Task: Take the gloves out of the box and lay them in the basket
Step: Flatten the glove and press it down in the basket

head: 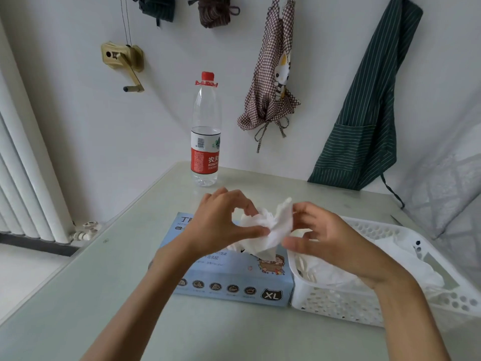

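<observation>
Fingers (256,231) pinch glove (270,227) over box (231,280); basket (338,306) holds gloves (333,272).

white glove (268,230), pale blue box (234,280), white perforated basket (338,306), perhaps plastic

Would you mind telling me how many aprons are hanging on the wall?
2 in full view: a checked apron right of the bottle, and a green striped apron further right. Two dark bundles at the top edge may be more.
</observation>
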The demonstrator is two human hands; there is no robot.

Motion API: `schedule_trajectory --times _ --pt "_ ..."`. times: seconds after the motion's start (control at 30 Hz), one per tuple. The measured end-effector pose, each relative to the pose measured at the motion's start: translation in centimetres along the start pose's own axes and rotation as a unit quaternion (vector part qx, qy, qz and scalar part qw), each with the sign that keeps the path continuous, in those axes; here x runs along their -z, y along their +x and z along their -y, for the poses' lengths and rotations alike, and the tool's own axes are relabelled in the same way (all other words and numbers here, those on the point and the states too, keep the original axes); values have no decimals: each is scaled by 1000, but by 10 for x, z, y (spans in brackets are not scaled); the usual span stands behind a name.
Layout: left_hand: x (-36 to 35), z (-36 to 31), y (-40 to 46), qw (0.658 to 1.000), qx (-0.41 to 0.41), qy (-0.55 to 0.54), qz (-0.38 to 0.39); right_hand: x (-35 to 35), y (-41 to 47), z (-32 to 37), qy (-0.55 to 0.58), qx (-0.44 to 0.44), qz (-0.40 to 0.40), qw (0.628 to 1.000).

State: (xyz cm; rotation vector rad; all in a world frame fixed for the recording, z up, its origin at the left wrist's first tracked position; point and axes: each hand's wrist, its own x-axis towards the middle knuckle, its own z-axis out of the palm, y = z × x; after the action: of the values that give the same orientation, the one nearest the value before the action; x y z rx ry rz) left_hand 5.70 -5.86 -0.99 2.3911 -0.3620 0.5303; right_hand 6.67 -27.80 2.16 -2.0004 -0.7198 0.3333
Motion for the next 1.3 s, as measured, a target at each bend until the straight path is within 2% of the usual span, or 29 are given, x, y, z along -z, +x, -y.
schedule_trajectory --times 0.07,0.13,0.33,0.4,0.5,0.6,0.7,0.83,1.0,1.1,1.3 --pt "-2 -10 -1 998 -43 18 -40 -4 2 4 6 -22 -49 999" --pt "-5 -17 -2 997 -69 7 -44 -7 3 10 0 -28 -70 997" --pt "-14 -28 -4 993 -44 -38 -103 0 -9 12 -1 -6 -179 984" --pt "-11 -32 -1 995 -29 -55 -77 5 -13 12 -17 5 -183 983" --pt "-5 -41 11 998 -19 -47 32 13 -14 16 6 37 -195 980" --pt "5 -50 25 987 -41 -90 125 26 -13 24 10 63 -261 963" --pt "16 -58 39 983 -49 -119 130 47 -17 33 -10 80 -342 936" --pt "22 -75 55 977 -46 -166 124 79 -29 44 -50 70 -391 916" --pt "11 -96 67 960 0 -245 133 109 -44 51 -127 -8 -374 919" --pt "-3 -105 75 960 24 -264 93 111 -47 57 -184 11 -387 904" --pt "-41 -132 87 933 89 -341 -70 103 -37 63 -339 106 -475 805"
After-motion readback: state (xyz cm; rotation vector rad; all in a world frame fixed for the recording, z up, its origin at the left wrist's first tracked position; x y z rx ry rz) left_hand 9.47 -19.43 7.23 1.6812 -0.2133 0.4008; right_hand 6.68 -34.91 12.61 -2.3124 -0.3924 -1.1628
